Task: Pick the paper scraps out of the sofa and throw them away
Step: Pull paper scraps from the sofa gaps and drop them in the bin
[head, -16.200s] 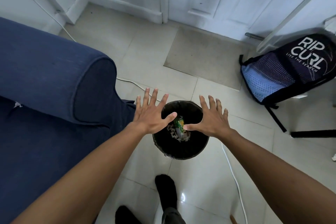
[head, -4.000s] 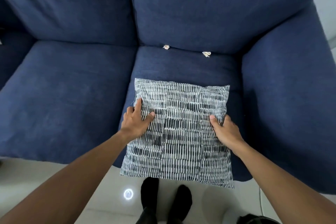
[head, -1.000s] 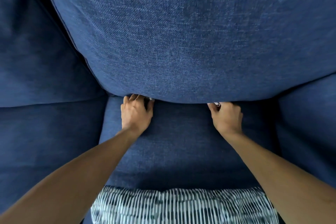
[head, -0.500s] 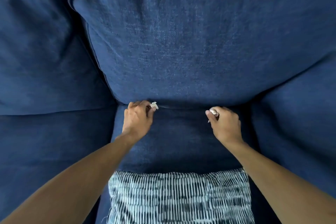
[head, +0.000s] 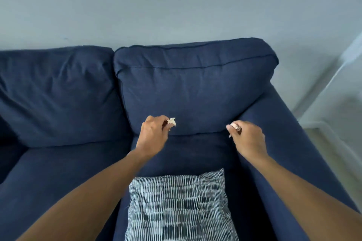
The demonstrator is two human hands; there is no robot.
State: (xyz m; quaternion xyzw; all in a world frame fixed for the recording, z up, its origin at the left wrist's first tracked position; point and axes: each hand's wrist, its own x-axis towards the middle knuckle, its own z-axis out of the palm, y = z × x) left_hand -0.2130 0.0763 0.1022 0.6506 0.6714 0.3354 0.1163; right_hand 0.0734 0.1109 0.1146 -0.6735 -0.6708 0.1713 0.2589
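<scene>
Left hand point(head: 154, 135) pinches a small crumpled off-white paper scrap point(head: 172, 121) at its fingertips; right hand point(head: 247, 137) is closed around a second crumpled pale scrap point(head: 235, 126). Both held above rear edge of the dark navy fabric sofa point(head: 58, 162) seat. Black-and-white striped square cushion point(head: 179, 205) at seat's front edge. Pale grey wall point(head: 176, 2) behind.

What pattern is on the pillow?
The square fabric pillow has thin white stripes over dark blotches, seen in the head view.
</scene>
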